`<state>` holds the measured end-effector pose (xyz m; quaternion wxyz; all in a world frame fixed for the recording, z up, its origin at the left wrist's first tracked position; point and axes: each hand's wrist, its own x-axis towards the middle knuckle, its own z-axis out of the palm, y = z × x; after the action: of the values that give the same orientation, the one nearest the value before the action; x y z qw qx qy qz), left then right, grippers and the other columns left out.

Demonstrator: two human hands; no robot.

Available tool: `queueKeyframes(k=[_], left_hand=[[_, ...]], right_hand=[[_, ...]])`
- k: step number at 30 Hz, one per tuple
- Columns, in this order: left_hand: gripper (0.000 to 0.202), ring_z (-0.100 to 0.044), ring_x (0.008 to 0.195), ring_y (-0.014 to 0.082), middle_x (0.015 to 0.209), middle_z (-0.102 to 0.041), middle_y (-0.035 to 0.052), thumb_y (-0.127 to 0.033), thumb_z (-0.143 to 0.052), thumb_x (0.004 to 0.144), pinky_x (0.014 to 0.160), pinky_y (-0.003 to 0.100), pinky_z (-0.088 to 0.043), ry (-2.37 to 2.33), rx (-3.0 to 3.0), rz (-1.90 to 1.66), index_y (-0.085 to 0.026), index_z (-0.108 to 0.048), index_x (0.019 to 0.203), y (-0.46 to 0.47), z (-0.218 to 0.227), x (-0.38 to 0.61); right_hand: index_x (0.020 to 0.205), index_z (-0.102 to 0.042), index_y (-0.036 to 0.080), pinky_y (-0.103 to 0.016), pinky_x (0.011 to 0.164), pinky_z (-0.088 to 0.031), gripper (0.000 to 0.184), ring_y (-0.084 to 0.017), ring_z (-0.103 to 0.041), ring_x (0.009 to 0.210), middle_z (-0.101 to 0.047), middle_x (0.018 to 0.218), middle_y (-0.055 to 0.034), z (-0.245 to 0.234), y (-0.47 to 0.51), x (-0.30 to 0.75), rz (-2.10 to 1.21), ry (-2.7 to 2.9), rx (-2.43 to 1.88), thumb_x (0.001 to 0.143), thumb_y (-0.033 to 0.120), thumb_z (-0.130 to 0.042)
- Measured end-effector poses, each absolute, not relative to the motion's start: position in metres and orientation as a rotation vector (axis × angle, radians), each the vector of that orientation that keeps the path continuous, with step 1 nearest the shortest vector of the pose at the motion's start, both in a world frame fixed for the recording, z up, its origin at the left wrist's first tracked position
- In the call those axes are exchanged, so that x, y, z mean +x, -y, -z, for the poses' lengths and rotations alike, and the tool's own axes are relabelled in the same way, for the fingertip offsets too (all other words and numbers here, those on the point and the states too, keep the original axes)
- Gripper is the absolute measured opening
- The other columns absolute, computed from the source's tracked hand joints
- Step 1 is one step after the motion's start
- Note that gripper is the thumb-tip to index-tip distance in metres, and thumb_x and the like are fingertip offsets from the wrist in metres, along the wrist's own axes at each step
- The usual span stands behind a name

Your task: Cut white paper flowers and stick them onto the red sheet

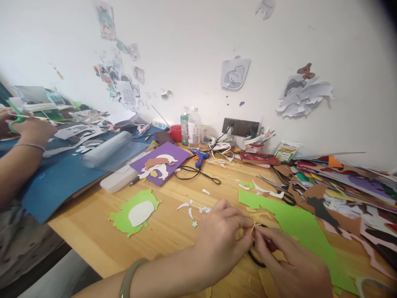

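My left hand point(221, 240) pinches a thin, pale yellow foam or paper piece point(253, 227) between thumb and finger. The fingertips of my right hand point(291, 260) are pressed together right beside that piece; what they grip is mostly hidden. Beneath both hands a black loop point(256, 260), like a scissors handle, partly shows. Small white cut shapes point(190, 212) lie to the left of my left hand. Farther left rests a spiky green cutout point(124, 213) with a white oval point(141, 213) on it. A long green sheet point(297, 225) extends beyond and beside my right hand.
A purple sheet point(182, 154) carries white and brown cutouts. Behind it are a blue glue gun point(200, 158) and bottles point(194, 128). Scissors point(289, 198) and piled scraps point(344, 207) fill the right side. At far left, another person's hand point(39, 128) holds green scissors point(17, 118).
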<state>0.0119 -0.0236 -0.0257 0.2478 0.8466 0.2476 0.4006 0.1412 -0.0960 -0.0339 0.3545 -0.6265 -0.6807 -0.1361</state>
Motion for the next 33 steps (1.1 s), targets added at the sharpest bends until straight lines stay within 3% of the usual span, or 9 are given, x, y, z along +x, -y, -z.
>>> queueKeyframes(k=[4,10,14,17,22,26,33], left_hand=[[0.009,-0.046,0.064,0.0134,0.064,-0.063,0.0017,-0.012,-0.056,0.067,0.062,0.026,-0.038,-0.759,2.197,-1.038,-0.014,-0.064,0.066,0.027,0.020,0.013],[0.008,-0.049,0.067,0.0132,0.063,-0.060,-0.0001,-0.020,-0.058,0.063,0.062,0.024,-0.038,-0.862,1.894,-0.830,-0.017,-0.065,0.062,0.023,0.020,0.012],[0.014,-0.046,0.053,0.0097,0.056,-0.056,-0.0005,-0.024,-0.058,0.059,0.049,0.020,-0.035,-0.835,1.532,-0.544,-0.013,-0.065,0.063,0.015,0.020,0.012],[0.014,-0.043,0.050,0.0073,0.054,-0.055,-0.0007,-0.022,-0.060,0.056,0.049,0.019,-0.035,-0.815,1.371,-0.475,-0.010,-0.065,0.061,0.011,0.015,0.012],[0.010,-0.044,0.050,0.0061,0.056,-0.056,-0.0016,-0.018,-0.059,0.056,0.049,0.017,-0.035,-0.785,1.289,-0.542,-0.010,-0.064,0.058,0.012,0.015,0.013],[0.012,-0.043,0.048,0.0072,0.053,-0.054,-0.0027,-0.022,-0.057,0.060,0.046,0.018,-0.032,-0.811,1.363,-0.593,-0.012,-0.064,0.062,0.016,0.022,0.015],[0.008,-0.050,0.067,0.0118,0.063,-0.061,-0.0013,-0.019,-0.057,0.063,0.065,0.022,-0.037,-0.845,1.864,-0.876,-0.017,-0.065,0.062,0.024,0.018,0.013]], right_hand=[[0.070,-0.058,0.019,-0.019,0.046,-0.042,0.010,-0.010,-0.056,0.046,-0.061,0.056,0.0031,0.032,0.096,0.141,0.239,1.742,-1.585,0.076,0.024,-0.051],[0.059,-0.060,0.023,-0.018,0.044,-0.039,0.017,-0.011,-0.052,0.048,-0.058,0.052,0.0040,0.025,0.094,0.135,-0.326,1.333,-1.775,0.069,0.032,-0.051],[0.050,-0.055,0.020,-0.020,0.044,-0.034,0.023,-0.010,-0.044,0.045,-0.049,0.045,0.0039,0.023,0.092,0.136,-0.737,1.117,-1.690,0.067,0.036,-0.052],[0.050,-0.054,0.019,-0.020,0.043,-0.035,0.023,-0.011,-0.043,0.044,-0.050,0.045,0.0025,0.024,0.092,0.140,-0.918,1.061,-1.596,0.064,0.037,-0.056],[0.055,-0.054,0.021,-0.020,0.045,-0.035,0.022,-0.012,-0.046,0.050,-0.049,0.052,0.0027,0.022,0.094,0.136,-0.645,1.118,-1.663,0.066,0.040,-0.056],[0.062,-0.057,0.023,-0.021,0.048,-0.038,0.016,-0.015,-0.053,0.061,-0.059,0.064,0.0004,0.021,0.094,0.131,-0.518,1.107,-1.760,0.065,0.038,-0.057],[0.068,-0.060,0.022,-0.023,0.047,-0.044,0.020,-0.018,-0.059,0.062,-0.063,0.068,-0.0030,0.036,0.092,0.147,-0.554,1.198,-1.794,0.066,0.041,-0.053]])
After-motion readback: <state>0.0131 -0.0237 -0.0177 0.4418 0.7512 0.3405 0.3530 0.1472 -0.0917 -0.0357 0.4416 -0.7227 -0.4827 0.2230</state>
